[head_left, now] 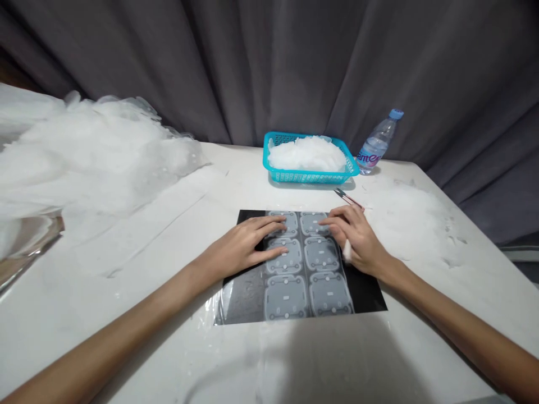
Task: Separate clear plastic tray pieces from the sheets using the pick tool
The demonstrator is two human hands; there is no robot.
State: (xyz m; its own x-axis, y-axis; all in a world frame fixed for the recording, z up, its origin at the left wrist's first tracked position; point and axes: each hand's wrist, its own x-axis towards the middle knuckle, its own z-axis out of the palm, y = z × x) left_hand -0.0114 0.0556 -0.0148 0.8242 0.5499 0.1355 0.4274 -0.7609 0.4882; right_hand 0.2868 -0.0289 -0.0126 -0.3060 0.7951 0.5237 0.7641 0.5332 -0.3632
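A translucent sheet (pixel 286 297) with several rounded-square panels lies on a black rectangular mat (pixel 367 294) in front of me. My left hand (pixel 252 241) rests on the sheet's left side, fingers stretched out and apart over the upper panels. At the upper right panel, my right hand (pixel 351 233) touches the sheet with its index finger. Its other fingers are curled around a small white wad (pixel 347 251), partly hidden by the palm. Just beyond the right hand lie small thread snips (pixel 347 197) with reddish handles.
A turquoise basket (pixel 311 178) full of white fluffy pieces stands at the back, beside a tilted water bottle (pixel 374 143). A big heap of thin clear-white pieces (pixel 101 151) covers the left. More whitish film (pixel 416 219) lies right. A grey curtain (pixel 273 67) hangs behind the white table (pixel 168 336).
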